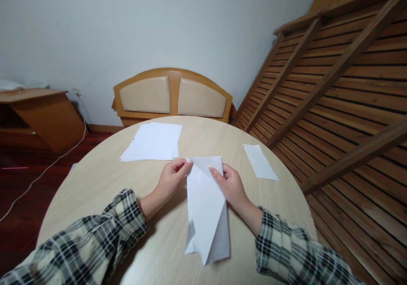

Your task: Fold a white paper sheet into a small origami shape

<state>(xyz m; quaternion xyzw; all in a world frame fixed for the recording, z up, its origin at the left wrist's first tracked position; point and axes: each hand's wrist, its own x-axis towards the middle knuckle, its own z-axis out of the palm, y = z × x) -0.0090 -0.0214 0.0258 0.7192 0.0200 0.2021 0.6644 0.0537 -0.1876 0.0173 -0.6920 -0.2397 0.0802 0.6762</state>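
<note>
Here, the left hand and right hand pinch the upper end of the folded paper, thumbs on top, at the frame's lower centre; contact with the tabletop is hard to judge.

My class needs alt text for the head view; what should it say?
A person's left hand and right hand hold a folded white paper near its far end, over a round table. White sheets lie to the left, a smaller paper piece to the right.

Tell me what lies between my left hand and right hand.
Folded white paper, held by the left hand and right hand, as the head view shows.
</note>
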